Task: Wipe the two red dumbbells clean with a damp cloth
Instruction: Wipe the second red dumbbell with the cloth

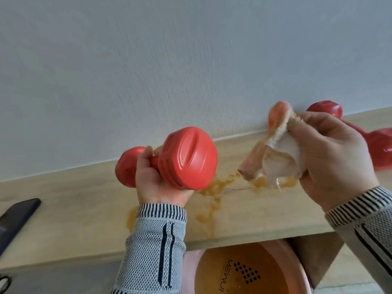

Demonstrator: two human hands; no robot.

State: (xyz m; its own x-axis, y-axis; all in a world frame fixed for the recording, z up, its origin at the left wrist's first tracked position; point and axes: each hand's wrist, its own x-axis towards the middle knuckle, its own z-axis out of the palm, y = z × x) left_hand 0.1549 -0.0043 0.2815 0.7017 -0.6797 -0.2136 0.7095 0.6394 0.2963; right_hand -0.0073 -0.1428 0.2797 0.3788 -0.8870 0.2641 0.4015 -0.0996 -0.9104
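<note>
Here, left hand (157, 177) raised above the bench (63, 219), fingers (146, 152) curled round the handle of a red dumbbell (182, 158). Dumbbell clear of the surface, its near end face turned toward the camera, the other head showing to the left behind the hand. Grip is closed all the way round the bar.

Right hand (331, 158) also lifted, to the right of the first, fingers bunched on a damp cloth (275, 149). Cloth is pale with a pinkish-orange side, crumpled, one fold standing up and a corner hanging down toward the bench. Cloth and held dumbbell are apart, not touching.

Second red dumbbell (379, 145) lies on the bench at the far right, against the wall (169, 60), largely hidden behind the right hand; one rounded head shows above the knuckles.

Bench is light wood. Brownish-orange wet stains (212, 187) spread over it between and below the two hands, running to the near edge. A thin dark hair or thread lies in the wet patch.

Dark phone (17, 215) on the bench at far left. Below the near bench edge, a pink basin (297, 262) with brownish water and printing on its bottom. Both sleeves grey knit with striped cuffs.
</note>
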